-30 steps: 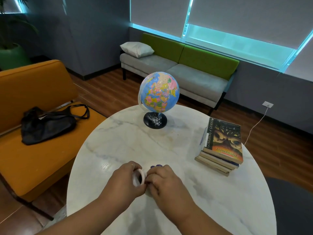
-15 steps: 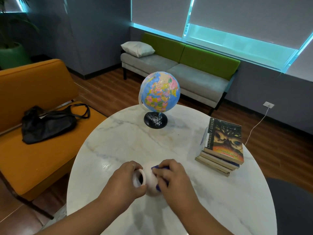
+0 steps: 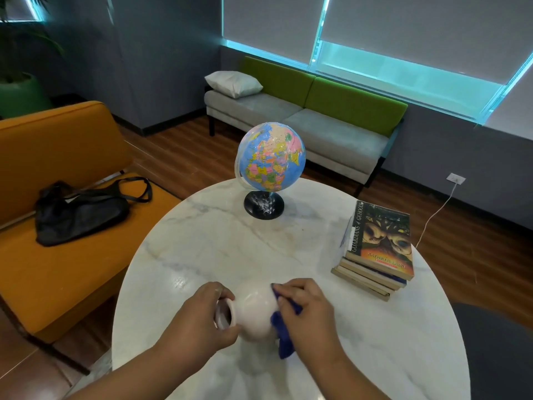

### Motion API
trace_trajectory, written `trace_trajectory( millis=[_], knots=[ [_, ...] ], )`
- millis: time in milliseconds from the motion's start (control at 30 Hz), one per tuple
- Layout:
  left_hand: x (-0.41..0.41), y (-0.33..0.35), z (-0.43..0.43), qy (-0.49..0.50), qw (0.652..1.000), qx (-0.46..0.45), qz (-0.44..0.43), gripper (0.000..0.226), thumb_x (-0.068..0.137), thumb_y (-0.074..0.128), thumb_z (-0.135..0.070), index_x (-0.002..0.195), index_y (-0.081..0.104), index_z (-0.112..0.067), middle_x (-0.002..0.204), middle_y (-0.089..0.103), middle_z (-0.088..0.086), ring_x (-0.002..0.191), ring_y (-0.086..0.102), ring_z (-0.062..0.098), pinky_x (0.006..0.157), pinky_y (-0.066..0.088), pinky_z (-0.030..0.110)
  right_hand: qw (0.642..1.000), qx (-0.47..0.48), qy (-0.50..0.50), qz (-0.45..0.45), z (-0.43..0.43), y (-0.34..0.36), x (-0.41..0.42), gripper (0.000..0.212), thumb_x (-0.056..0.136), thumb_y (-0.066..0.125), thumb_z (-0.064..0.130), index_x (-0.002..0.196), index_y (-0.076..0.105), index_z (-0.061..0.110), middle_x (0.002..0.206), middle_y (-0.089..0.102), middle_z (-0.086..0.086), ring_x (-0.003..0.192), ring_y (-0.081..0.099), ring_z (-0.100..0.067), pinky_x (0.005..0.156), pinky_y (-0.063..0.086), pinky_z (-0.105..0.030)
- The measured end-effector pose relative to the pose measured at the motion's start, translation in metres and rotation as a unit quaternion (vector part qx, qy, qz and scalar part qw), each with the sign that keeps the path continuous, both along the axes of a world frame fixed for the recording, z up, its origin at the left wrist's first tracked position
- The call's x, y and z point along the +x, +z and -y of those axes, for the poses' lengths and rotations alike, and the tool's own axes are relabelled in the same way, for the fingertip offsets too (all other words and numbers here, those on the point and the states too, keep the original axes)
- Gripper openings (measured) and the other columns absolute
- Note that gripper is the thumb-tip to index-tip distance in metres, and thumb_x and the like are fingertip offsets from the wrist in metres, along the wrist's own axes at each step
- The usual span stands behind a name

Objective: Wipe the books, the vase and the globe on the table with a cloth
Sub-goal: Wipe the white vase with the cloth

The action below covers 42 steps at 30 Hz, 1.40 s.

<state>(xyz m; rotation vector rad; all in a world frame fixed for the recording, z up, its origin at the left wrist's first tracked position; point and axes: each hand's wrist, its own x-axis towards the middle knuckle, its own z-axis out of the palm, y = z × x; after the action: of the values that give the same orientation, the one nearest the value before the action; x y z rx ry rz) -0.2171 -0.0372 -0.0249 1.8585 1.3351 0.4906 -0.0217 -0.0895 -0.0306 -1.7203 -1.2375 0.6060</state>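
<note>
A small white vase (image 3: 255,314) is tipped on its side over the near part of the round marble table (image 3: 219,243), its mouth pointing left. My left hand (image 3: 199,319) grips the vase at its neck and rim. My right hand (image 3: 307,311) holds a dark blue cloth (image 3: 284,336) against the vase's right side. A colourful globe (image 3: 271,157) on a black base stands at the far side of the table. A stack of several books (image 3: 377,249) lies at the right.
An orange bench (image 3: 57,255) with a black bag (image 3: 80,212) stands left of the table. A grey and green sofa (image 3: 302,116) with a white pillow sits by the window. A dark chair (image 3: 501,353) is at the lower right.
My hands have drawn apart along the vase. The right hand with the cloth slid to the right over the vase's body, so more of the white vase and the blue cloth now shows.
</note>
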Motion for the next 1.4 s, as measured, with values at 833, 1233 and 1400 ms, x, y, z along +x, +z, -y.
trace_trajectory(
  millis=[833, 1233, 1400],
  knots=[
    [0.007, 0.022, -0.006, 0.166, 0.945, -0.238, 0.151, 0.033, 0.07, 0.085, -0.014, 0.093, 0.064, -0.003, 0.079, 0.07, 0.01, 0.065, 0.069, 0.023, 0.072, 0.061, 0.036, 0.999, -0.029, -0.028, -0.009, 0.004, 0.002, 0.008, 0.035, 0.086, 0.065, 0.002, 0.086, 0.069, 0.037, 0.099, 0.057, 0.016, 0.096, 0.056, 0.002, 0.081, 0.041, -0.001],
    [0.023, 0.026, 0.0, 0.116, 0.988, -0.096, 0.043, 0.037, 0.065, 0.087, -0.022, 0.09, 0.06, -0.028, 0.087, 0.066, -0.008, 0.072, 0.063, 0.008, 0.054, 0.042, 0.011, 0.997, 0.001, 0.019, 0.069, -0.004, 0.001, 0.002, 0.023, 0.09, 0.063, 0.012, 0.106, 0.073, 0.025, 0.103, 0.052, 0.026, 0.101, 0.056, -0.005, 0.084, 0.048, -0.01],
    [0.022, 0.025, 0.002, 0.097, 0.991, -0.078, 0.038, 0.034, 0.066, 0.085, -0.022, 0.087, 0.059, -0.029, 0.086, 0.067, -0.008, 0.073, 0.065, 0.006, 0.054, 0.045, 0.012, 0.966, 0.044, 0.162, 0.197, 0.01, 0.0, -0.021, 0.022, 0.091, 0.053, 0.026, 0.106, 0.069, 0.025, 0.106, 0.047, 0.025, 0.1, 0.042, 0.0, 0.071, 0.054, -0.024]
  ],
)
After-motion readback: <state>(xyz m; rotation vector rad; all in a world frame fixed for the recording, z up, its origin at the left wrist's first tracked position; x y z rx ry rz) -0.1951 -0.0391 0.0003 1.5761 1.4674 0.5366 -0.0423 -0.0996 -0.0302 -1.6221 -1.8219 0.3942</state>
